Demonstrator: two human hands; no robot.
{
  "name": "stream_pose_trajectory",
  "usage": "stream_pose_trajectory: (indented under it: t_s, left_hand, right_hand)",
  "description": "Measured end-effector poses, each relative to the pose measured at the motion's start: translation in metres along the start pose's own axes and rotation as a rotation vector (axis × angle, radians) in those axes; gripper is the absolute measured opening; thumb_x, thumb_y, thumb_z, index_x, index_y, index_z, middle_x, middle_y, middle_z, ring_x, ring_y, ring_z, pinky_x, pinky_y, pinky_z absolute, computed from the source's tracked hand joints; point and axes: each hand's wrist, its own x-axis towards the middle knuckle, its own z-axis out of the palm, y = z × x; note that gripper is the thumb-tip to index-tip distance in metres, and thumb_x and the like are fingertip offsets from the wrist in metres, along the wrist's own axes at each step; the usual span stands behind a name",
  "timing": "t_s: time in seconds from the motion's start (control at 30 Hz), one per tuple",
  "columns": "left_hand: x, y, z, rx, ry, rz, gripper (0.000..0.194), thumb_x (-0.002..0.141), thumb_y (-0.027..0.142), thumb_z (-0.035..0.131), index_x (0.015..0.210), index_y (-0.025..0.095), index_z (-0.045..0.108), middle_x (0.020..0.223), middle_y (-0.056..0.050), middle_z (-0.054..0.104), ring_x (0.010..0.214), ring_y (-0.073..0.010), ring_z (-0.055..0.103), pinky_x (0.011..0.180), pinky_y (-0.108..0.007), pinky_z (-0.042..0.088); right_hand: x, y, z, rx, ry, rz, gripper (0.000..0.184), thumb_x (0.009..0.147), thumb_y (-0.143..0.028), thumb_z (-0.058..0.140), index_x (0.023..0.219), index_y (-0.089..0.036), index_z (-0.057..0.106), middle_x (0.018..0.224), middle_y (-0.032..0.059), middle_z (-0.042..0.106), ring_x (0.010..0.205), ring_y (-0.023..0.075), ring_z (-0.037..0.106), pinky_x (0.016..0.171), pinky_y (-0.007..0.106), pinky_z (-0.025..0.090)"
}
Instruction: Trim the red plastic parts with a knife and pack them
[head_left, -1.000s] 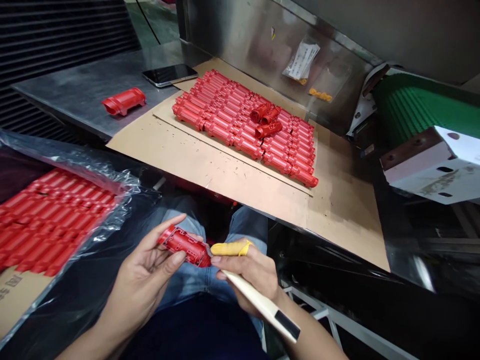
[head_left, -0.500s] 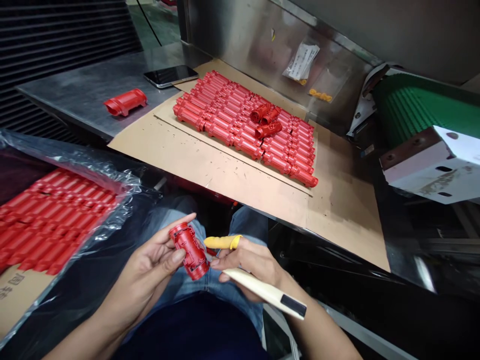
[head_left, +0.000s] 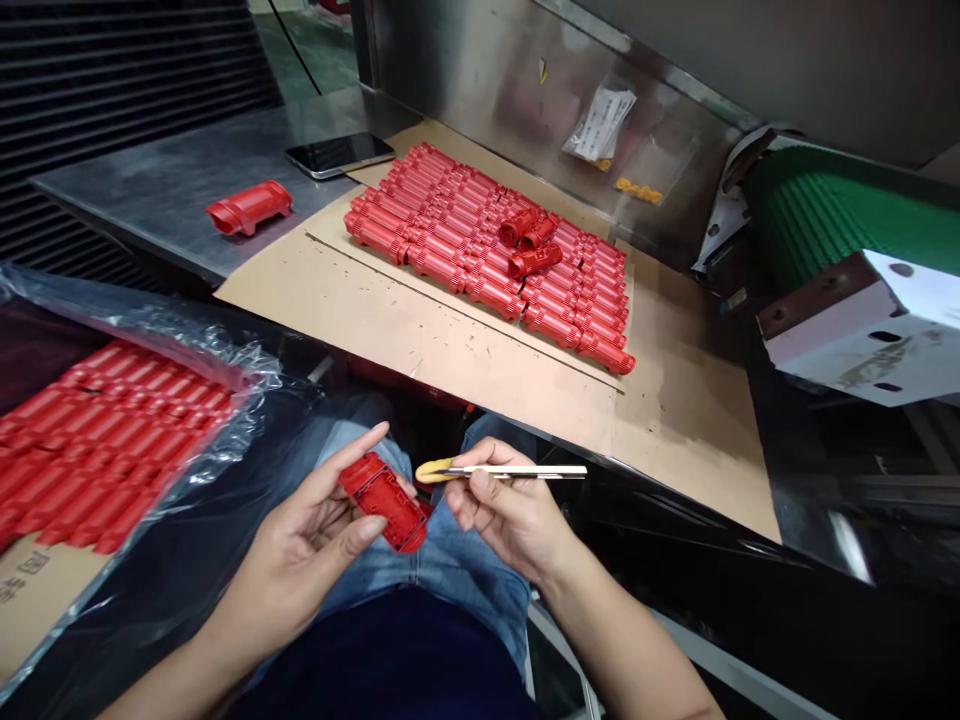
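My left hand (head_left: 315,535) is closed around a red plastic tubular housing (head_left: 386,503), thumb on its near side and index finger stretched along the top. The housing lies tilted above my lap, its open, recessed side turned up. In my right hand (head_left: 502,510) is a slim knife (head_left: 525,471) with a pale handle, held level and pinched between thumb and fingers. Its narrow, dark blade points left towards the housing, beside the index finger, which wears a yellow finger cot (head_left: 433,470). Whether the blade touches the housing I cannot tell.
Rows of red housings (head_left: 480,235) cover cardboard (head_left: 420,340) on the metal bench, several lying loose on top. A single housing (head_left: 250,207) and a phone (head_left: 339,154) lie further left. A plastic-lined box (head_left: 251,375) of red parts stands at left, a green conveyor belt (head_left: 855,220) at right.
My right hand has rolled over, swinging the knife handle up from a downward slant to level. The housing has turned in my left hand, now showing its recessed inside.
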Motion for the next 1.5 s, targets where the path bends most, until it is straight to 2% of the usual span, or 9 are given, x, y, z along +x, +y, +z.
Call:
stream_pose_trajectory:
  t_s: [0.07,0.13,0.23,0.3,0.5,0.8,1.07,1.2,1.5]
  left_hand:
    - [-0.003,0.000,0.002,0.043,0.039,0.049,0.072,0.099,0.042,0.093,0.167,0.034,0.070,0.128,-0.005,0.091,0.113,-0.0263,0.086,0.104,-0.031,0.068]
    - [-0.004,-0.002,0.002,0.051,0.068,0.100,0.064,0.100,0.038,0.093,0.161,0.034,0.074,0.130,-0.007,0.091,0.116,-0.0293,0.088,0.105,-0.036,0.070]
    - [-0.002,-0.007,0.000,0.076,0.059,0.240,0.057,0.099,0.027,0.093,0.153,0.037,0.079,0.131,-0.005,0.092,0.116,-0.0272,0.089,0.107,-0.034,0.070]
    - [0.001,-0.009,-0.002,0.106,0.041,0.353,0.060,0.097,0.019,0.094,0.151,0.040,0.080,0.131,-0.002,0.093,0.117,-0.0246,0.090,0.109,-0.032,0.070]
    - [-0.006,-0.007,0.005,0.129,0.122,0.383,0.049,0.095,0.016,0.094,0.139,0.036,0.086,0.128,-0.002,0.093,0.115,-0.0273,0.090,0.103,-0.037,0.075]
    - [-0.008,-0.014,0.002,0.193,0.116,0.444,0.057,0.095,0.010,0.093,0.140,0.044,0.085,0.133,0.005,0.091,0.117,-0.0220,0.089,0.106,-0.030,0.072]
    - [-0.013,-0.001,0.004,0.101,0.235,0.275,0.052,0.091,0.026,0.100,0.139,0.038,0.082,0.125,0.001,0.091,0.116,-0.0288,0.087,0.110,-0.040,0.071]
    - [-0.014,0.004,0.007,0.078,0.196,0.236,0.053,0.091,0.029,0.100,0.141,0.040,0.082,0.123,0.001,0.090,0.112,-0.0277,0.087,0.100,-0.034,0.072]
    - [-0.016,-0.001,0.008,0.115,0.194,0.332,0.053,0.091,0.021,0.099,0.138,0.043,0.087,0.128,0.002,0.092,0.115,-0.0275,0.089,0.109,-0.039,0.072]
  right_hand:
    - [-0.002,0.001,0.000,-0.166,0.035,-0.137,0.024,0.110,-0.046,0.087,0.113,-0.023,0.082,0.094,0.0051,0.088,0.075,0.0163,0.080,0.073,0.028,0.068]
    - [-0.008,-0.001,0.001,-0.523,0.024,-0.424,0.010,0.112,-0.031,0.083,0.119,-0.024,0.085,0.108,0.0093,0.090,0.095,0.0208,0.085,0.087,0.035,0.072]
    - [-0.017,-0.001,0.007,-0.961,-0.067,-0.833,0.026,0.113,-0.017,0.077,0.139,-0.019,0.082,0.124,0.0158,0.087,0.110,0.0251,0.085,0.093,0.038,0.075]
    - [-0.020,0.000,0.010,-1.070,-0.110,-0.928,0.034,0.115,-0.016,0.074,0.149,-0.017,0.077,0.124,0.0161,0.087,0.108,0.0248,0.085,0.089,0.035,0.076]
    - [-0.018,0.004,0.013,-1.172,-0.098,-0.941,0.044,0.111,-0.010,0.079,0.154,-0.015,0.073,0.119,0.0155,0.088,0.105,0.0259,0.084,0.088,0.037,0.077]
    - [-0.020,0.003,0.017,-1.181,-0.092,-0.922,0.031,0.113,-0.011,0.074,0.144,-0.010,0.077,0.117,0.0165,0.088,0.104,0.0259,0.085,0.089,0.037,0.077]
    - [-0.024,-0.005,0.008,-1.126,0.023,-0.921,0.037,0.112,-0.007,0.070,0.147,-0.016,0.078,0.119,0.0175,0.084,0.109,0.0282,0.084,0.086,0.040,0.077]
    - [-0.021,-0.004,0.010,-1.013,-0.067,-0.909,0.041,0.112,-0.012,0.074,0.152,-0.020,0.077,0.130,0.0159,0.085,0.106,0.0260,0.085,0.087,0.036,0.076]
    - [-0.020,-0.004,0.014,-1.055,-0.143,-0.896,0.032,0.115,-0.014,0.073,0.146,-0.016,0.076,0.129,0.0164,0.085,0.106,0.0235,0.085,0.093,0.035,0.075]
